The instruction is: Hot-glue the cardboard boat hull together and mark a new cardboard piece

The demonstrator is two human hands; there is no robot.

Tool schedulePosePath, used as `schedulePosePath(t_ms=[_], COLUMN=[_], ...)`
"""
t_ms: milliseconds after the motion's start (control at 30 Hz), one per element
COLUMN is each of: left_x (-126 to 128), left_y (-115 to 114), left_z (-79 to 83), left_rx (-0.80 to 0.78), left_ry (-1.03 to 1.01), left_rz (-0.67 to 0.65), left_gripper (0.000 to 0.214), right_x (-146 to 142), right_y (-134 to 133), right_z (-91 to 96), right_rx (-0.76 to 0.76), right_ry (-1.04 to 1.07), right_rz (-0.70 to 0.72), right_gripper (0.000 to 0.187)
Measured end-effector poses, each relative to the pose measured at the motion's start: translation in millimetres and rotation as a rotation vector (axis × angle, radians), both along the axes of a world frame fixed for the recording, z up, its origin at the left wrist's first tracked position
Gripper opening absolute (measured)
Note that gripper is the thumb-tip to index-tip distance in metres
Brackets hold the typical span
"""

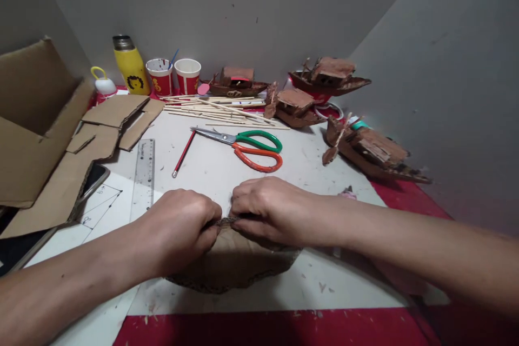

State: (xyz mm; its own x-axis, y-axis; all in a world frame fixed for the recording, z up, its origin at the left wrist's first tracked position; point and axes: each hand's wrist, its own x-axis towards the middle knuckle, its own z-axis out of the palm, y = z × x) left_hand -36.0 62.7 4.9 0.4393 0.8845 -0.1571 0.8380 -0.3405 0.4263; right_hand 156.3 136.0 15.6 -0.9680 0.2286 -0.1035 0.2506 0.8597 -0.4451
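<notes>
A curved piece of brown cardboard [233, 267] lies on the white sheet [324, 281] near the table's front edge. My left hand [180, 230] is closed, its fingers gripping the cardboard's top edge from the left. My right hand [270, 211] is closed too and pinches the same edge from the right, knuckles almost touching the left hand. The part of the edge under the fingers is hidden.
Green and orange scissors [251, 147], a red pencil [183, 154] and a steel ruler [143, 175] lie beyond the hands. Wooden sticks [214, 108], cardboard boats [373, 151], paper cups [187, 75] and a yellow flask [130, 65] stand at the back. Cardboard sheets [48, 146] sit left.
</notes>
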Motion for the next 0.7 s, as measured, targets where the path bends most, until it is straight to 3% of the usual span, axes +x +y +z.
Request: schedulePosePath(t_ms=[100,267,500,600,633,700], left_x=[-0.3,1.4,13.7,-2.5,-12.7,-34.6], left_y=[2.3,1.7,-6.9,1.6,5.8,12.5], left_z=[-0.9,-2.3,-1.1,12.9,20.1,35.1], left_rx=[-0.013,0.053,0.088,0.015,-0.015,0.028], left_ry=[-0.012,0.038,0.214,-0.028,-0.217,-0.665], left_rz=[-0.005,-0.105,-0.191,-0.052,0.055,0.362], left_gripper=[0.019,0.02,0.02,0.018,0.017,0.036], right_x=[-1.9,-5.4,-7.6,-3.9,-1.5,4.3], right_y=[-0.9,-7.4,-21.9,-15.2,-10.9,-2.6], right_z=[-5.2,-11.9,-8.7,-3.5,-0.4,7.7], right_rx=[0.043,0.256,0.387,0.303,0.249,0.178], right_ry=[0.031,-0.004,-0.054,-0.026,0.008,0.146], right_rz=[0.008,0.094,0.15,0.068,-0.008,-0.245], right_gripper=[0.014,0.021,0.023,0.016,0.013,0.011])
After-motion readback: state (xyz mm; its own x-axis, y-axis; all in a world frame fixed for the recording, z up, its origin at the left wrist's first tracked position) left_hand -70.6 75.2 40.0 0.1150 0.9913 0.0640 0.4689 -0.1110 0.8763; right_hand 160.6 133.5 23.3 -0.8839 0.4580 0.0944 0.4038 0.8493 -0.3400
